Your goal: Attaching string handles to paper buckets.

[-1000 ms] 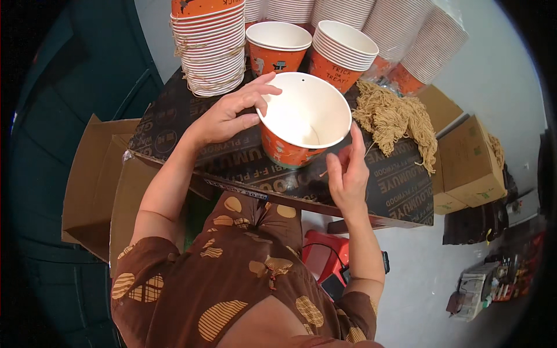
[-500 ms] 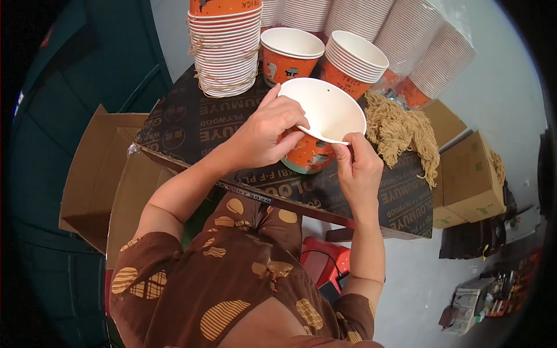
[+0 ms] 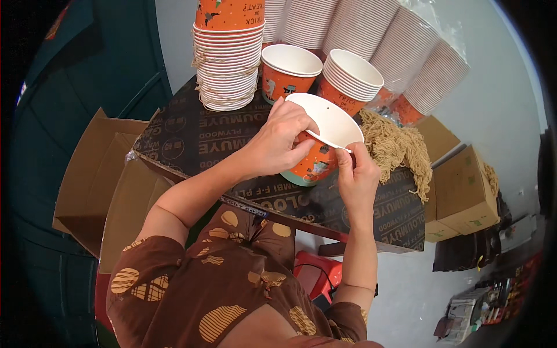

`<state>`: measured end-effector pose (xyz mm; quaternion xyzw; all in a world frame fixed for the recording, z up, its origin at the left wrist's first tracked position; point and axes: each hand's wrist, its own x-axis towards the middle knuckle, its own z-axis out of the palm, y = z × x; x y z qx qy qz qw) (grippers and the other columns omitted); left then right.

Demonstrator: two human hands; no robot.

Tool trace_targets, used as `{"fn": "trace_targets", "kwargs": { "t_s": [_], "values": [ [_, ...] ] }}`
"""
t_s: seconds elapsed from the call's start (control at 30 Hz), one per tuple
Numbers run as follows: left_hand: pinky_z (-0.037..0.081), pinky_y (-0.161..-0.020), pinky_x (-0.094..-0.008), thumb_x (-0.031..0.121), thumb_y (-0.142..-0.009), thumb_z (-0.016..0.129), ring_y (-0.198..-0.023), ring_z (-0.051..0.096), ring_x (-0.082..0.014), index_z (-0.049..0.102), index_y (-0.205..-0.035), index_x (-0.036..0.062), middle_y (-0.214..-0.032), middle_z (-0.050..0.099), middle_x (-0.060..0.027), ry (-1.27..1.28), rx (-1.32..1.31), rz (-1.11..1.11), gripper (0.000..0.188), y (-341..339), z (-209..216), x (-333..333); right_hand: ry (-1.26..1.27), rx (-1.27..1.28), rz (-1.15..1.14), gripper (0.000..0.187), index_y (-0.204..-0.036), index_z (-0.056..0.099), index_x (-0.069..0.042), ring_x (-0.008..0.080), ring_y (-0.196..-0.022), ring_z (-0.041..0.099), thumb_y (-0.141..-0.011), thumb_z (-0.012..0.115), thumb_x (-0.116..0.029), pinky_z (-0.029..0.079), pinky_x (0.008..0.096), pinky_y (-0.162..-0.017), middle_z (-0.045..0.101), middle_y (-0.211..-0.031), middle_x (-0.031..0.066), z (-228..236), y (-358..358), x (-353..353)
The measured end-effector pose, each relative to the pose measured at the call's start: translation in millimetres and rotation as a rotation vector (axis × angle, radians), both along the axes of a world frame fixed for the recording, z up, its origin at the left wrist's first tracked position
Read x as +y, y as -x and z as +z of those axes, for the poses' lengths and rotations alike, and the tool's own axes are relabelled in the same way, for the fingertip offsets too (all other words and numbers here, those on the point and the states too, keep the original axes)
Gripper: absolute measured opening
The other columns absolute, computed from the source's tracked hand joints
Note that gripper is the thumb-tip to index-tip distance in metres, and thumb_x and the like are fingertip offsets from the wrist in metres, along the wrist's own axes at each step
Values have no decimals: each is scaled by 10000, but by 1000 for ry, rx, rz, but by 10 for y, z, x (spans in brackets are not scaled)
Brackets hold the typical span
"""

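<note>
An orange paper bucket (image 3: 319,159) with a white inside and a green base band tilts near the front edge of the dark table. A small dark hole shows high on its far inner wall. My left hand (image 3: 281,136) pinches the left part of its near rim, thumb outside and some fingers over the edge. With thumb and forefinger, my right hand (image 3: 358,171) grips the same rim at the right. Anything small between the fingers is hidden. Just beyond stand an orange bucket (image 3: 290,72) and a short nested stack of buckets (image 3: 351,78).
A tall upside-down stack (image 3: 228,69) with strings round its rims stands at the left. Beige cords (image 3: 394,148) lie heaped on the table (image 3: 191,139) at the right. Plastic-wrapped stacks (image 3: 400,55) line the back. Cardboard boxes (image 3: 87,174) flank the table; a red stool (image 3: 316,272) stands below.
The near rim now looks straighter and more slanted between my hands. My left fingers sit a little further right along it. The whole view has shifted slightly, so the table appears lower.
</note>
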<state>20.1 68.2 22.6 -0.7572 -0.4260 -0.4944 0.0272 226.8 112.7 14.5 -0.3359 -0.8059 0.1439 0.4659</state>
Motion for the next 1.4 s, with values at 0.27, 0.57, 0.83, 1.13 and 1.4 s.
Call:
{"fn": "trace_targets", "kwargs": {
  "t_s": [0.27,0.57,0.83,1.13,1.4],
  "values": [
    [363,-1023,-403,-27,-751,662,-1041,519,-270,630,-941,41,-927,575,-82,3,3,9,204,-44,8,50,-7,-10,-39,265,-883,579,-30,309,-640,675,-974,646,-270,497,382,-570,675,-713,127,19,-9,-11],
    [362,-1022,-397,-25,-742,660,-1053,515,-272,629,-922,42,-947,575,-86,13,6,16,195,-44,-7,57,-42,-18,-46,255,-867,572,-35,320,-640,662,-963,655,-256,487,402,-561,661,-715,133,-26,17,-3],
    [255,-1066,-605,43,-748,695,-1006,538,-286,623,-948,62,-876,606,-67,-44,36,233,214,-184,-126,32,-100,-42,-52,235,-886,573,-32,345,-652,635,-931,689,-232,479,419,-565,625,-739,145,-189,55,101],
    [231,-1100,-595,-15,-752,654,-876,585,-237,638,-917,95,-782,533,-32,7,163,162,199,-123,-166,40,-72,-51,24,231,-933,583,-28,349,-673,640,-915,704,-224,484,423,-575,623,-787,156,-250,19,194],
    [212,-1119,-563,-22,-747,638,-879,608,-231,616,-885,83,-803,585,-25,98,125,103,175,-94,-83,45,-90,-44,16,241,-936,581,-27,351,-677,642,-910,711,-228,485,423,-577,621,-783,156,-252,28,181]
  ]
}}
